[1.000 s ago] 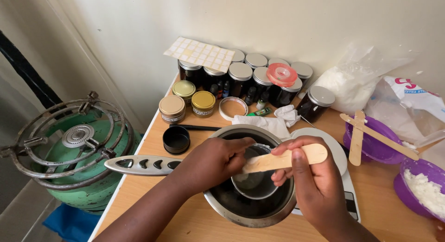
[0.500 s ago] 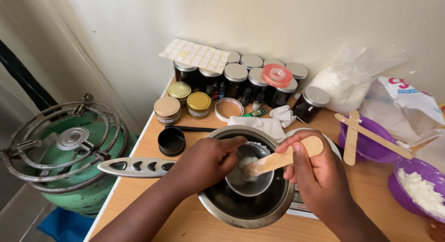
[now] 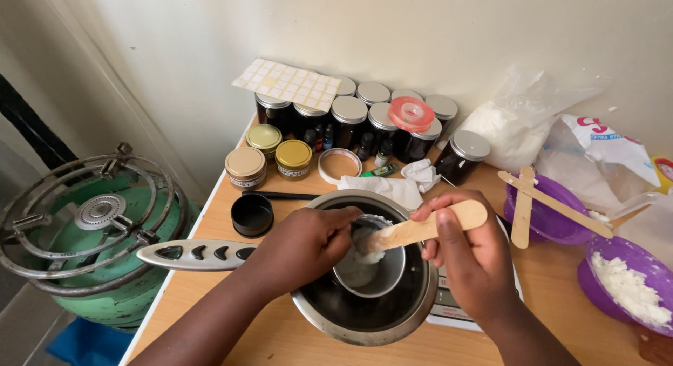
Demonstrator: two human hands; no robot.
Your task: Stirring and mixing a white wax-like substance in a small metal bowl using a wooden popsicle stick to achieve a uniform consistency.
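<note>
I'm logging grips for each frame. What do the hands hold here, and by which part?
Right hand holds the wooden stick by its upper end. Left hand grips the small metal cup at its rim.

Both my forearms come in from the bottom edge, angled up toward the middle so the hands nearly meet. My left hand is palm down, knuckles up, fingers curled under and pinched at the tips, wrist pretty straight. My right hand sits a bit higher, back of the hand facing me, thumb pressed along the top and index finger stretched out leftward, other fingers tucked in a loose grip.
</note>
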